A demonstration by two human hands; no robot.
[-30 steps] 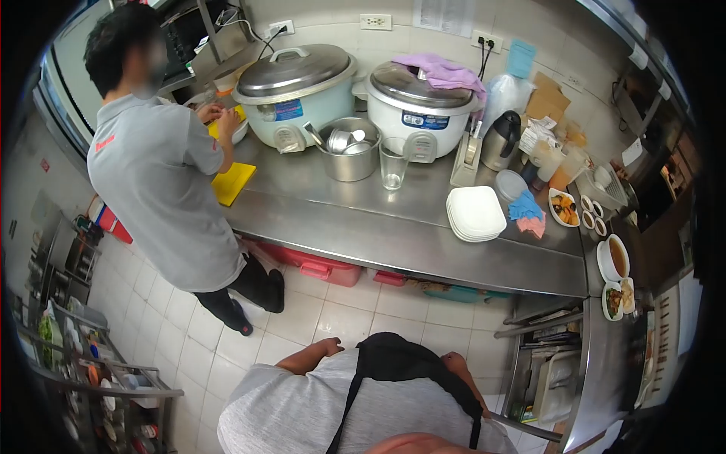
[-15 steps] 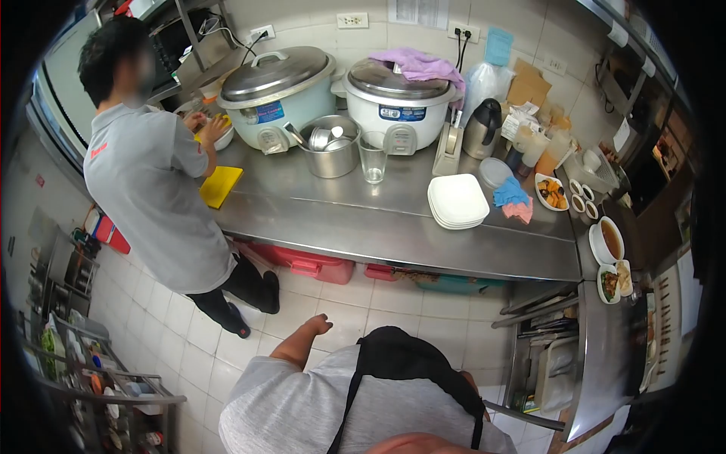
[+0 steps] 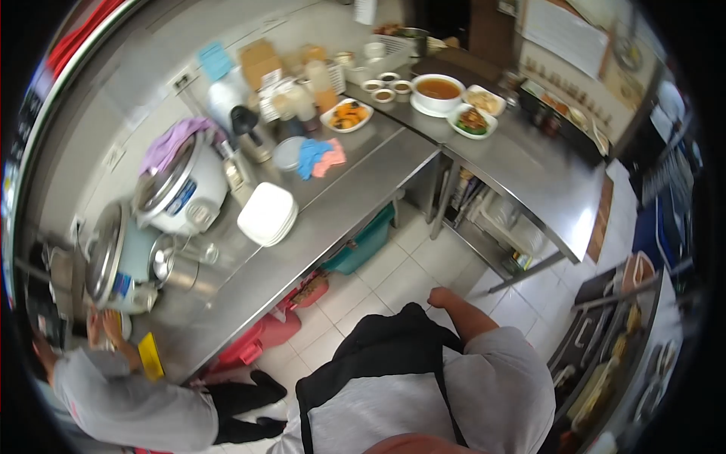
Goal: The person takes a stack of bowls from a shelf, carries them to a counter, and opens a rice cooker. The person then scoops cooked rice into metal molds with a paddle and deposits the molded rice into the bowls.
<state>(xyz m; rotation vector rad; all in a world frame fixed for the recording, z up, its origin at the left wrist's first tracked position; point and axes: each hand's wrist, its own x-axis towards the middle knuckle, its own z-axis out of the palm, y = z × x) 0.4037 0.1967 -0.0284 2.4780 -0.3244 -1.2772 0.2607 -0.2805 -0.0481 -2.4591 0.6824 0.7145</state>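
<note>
My right hand (image 3: 437,298) hangs over the tiled floor at the end of my bent arm, away from the counters. Its fingers look curled together, slightly blurred, and nothing shows in them. My left hand is out of sight beside my body. Beyond my black apron (image 3: 378,340) runs the steel counter (image 3: 333,200). A stack of white square plates (image 3: 268,215) stands near its edge, beside a blue cloth (image 3: 311,157) and a pink cloth (image 3: 330,159). An orange dish (image 3: 349,116) sits farther back.
A co-worker (image 3: 136,401) stands at lower left by a yellow board (image 3: 150,356) and rice cookers (image 3: 185,185). The side counter (image 3: 529,163) holds a soup bowl (image 3: 439,94) and small dishes. Red bins (image 3: 261,337) and a rack (image 3: 605,363) flank the floor.
The view has swung to the right, so the side counter and right-hand rack show more. My left hand has left the view; my right hand has come forward into sight.
</note>
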